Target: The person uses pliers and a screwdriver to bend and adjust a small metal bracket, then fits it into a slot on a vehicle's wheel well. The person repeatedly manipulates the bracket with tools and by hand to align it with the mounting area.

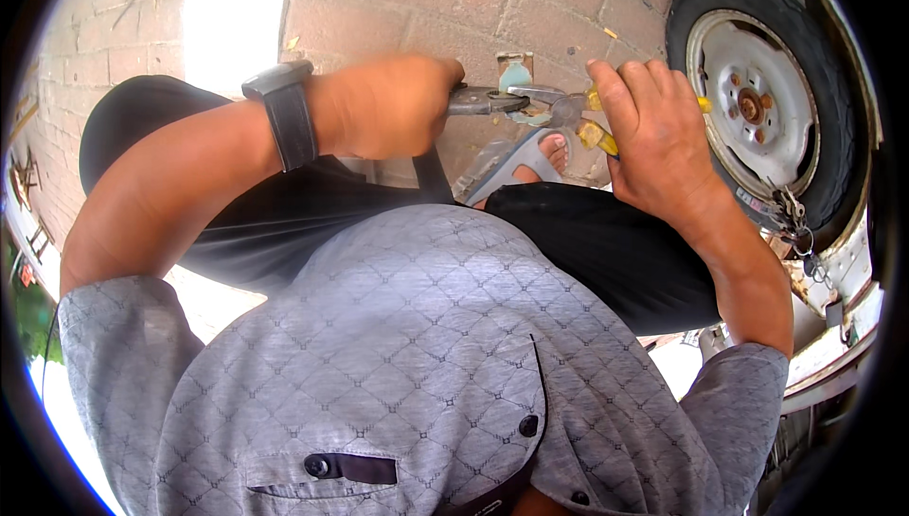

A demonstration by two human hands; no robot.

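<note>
My left hand (388, 104), with a watch on its wrist, is closed round the handles of dark grey metal pliers (473, 101). Closed as well, my right hand (658, 133) grips yellow-handled pliers (568, 111). The jaws of the two tools meet in front of my knees. A small pale green and rusty piece (514, 78) shows beside the jaws; I cannot tell whether they hold it. My left fingers are mostly hidden behind the back of the hand.
To the right stands a wheel with a black tyre (688, 19) and a rusty-hubbed pale rim. A bunch of keys (791, 213) hangs near its lower edge. Brick paving (426, 5) lies below, and my sandalled foot (544, 156) shows under the tools. A bright white strip (234, 14) lies at upper left.
</note>
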